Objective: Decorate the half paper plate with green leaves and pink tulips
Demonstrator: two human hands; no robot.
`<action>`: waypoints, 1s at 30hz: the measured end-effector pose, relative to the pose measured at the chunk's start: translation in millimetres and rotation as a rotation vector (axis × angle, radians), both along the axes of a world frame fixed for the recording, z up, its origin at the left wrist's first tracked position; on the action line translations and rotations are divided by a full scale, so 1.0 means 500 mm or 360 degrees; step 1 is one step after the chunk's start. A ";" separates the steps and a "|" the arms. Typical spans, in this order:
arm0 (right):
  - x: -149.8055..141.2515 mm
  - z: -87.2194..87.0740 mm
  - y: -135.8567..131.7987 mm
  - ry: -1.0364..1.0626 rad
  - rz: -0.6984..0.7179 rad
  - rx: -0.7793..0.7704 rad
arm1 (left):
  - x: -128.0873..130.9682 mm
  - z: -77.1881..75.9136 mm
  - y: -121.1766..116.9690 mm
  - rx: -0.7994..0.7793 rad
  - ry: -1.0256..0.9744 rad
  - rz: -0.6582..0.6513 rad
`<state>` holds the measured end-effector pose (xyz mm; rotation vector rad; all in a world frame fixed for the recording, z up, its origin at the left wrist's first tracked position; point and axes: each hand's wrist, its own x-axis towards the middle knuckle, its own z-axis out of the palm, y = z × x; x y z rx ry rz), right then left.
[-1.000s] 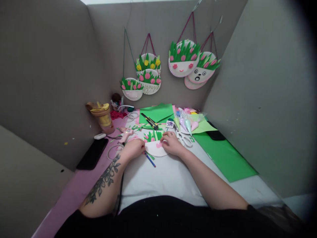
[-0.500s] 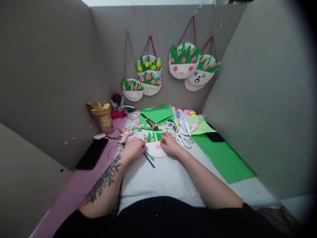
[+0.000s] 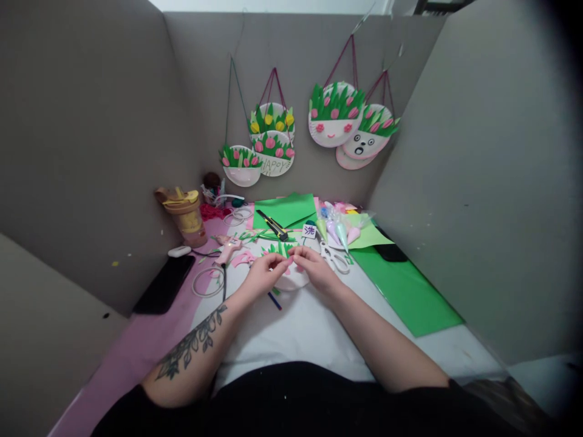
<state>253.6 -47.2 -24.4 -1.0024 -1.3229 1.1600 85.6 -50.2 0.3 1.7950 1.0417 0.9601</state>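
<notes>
Left fingers [image 3: 277, 262] and right fingers [image 3: 304, 254] curl close together, both forearms [image 3: 204, 340] stretched forward.

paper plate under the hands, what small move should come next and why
Probably lower the left hand and right hand to press lightly on the pink shapes on the paper plate: the hands meet over it, close to those shapes, and pressing might flatten them. Whether the fingers pinch anything is too small to tell.

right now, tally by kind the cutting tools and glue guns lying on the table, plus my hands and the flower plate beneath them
Cutting tools: 2 (black-and-yellow utility knife, white scissors)
Glue guns: 1 (pink glue gun)
Hands: 2 (left hand, right hand)
Plates: 1 (white paper plate with green leaves)
Total: 6
</notes>
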 end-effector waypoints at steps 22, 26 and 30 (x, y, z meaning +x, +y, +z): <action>-0.001 0.011 -0.037 -0.0515 -0.0078 0.0733 | -0.022 0.011 0.004 -0.0097 -0.0113 -0.0101; 0.000 0.010 -0.036 -0.0450 -0.0126 0.0619 | -0.021 0.010 0.002 -0.0091 -0.0072 -0.0122; -0.002 0.009 -0.035 -0.0362 -0.0200 0.0556 | -0.018 0.011 -0.005 0.0075 -0.0184 -0.0031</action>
